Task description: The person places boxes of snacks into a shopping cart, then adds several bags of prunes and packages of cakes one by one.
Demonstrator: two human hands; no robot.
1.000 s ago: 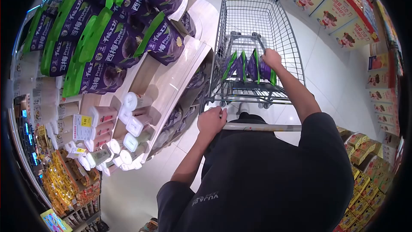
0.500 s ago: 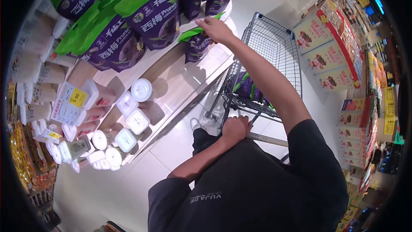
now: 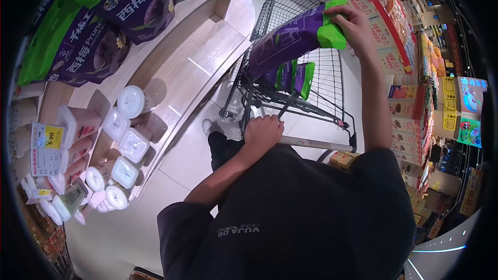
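Note:
My right hand (image 3: pixel 348 25) grips the green top of a purple prune bag (image 3: pixel 290 36), which hangs tilted over the shopping cart (image 3: pixel 332 85). Inside the cart, below that bag, lie smaller-looking purple and green bags (image 3: pixel 301 79). My left hand (image 3: pixel 263 130) is closed round the cart's handle (image 3: pixel 316 142) at its left end. On the display shelf (image 3: pixel 194 59) to the left stand large purple prune bags (image 3: pixel 140 5) with green tops.
Several lidded plastic tubs (image 3: pixel 130 101) stand on the lower left shelf beside a yellow and white price sign (image 3: pixel 46 145). Stacked printed boxes (image 3: pixel 386 41) line the right side. The shelf's edge runs close along the cart's left side.
My right hand has moved right, from the shelf to over the cart, carrying the prune bag. My left hand stays on the handle. The view has shifted, with the shelf now further left.

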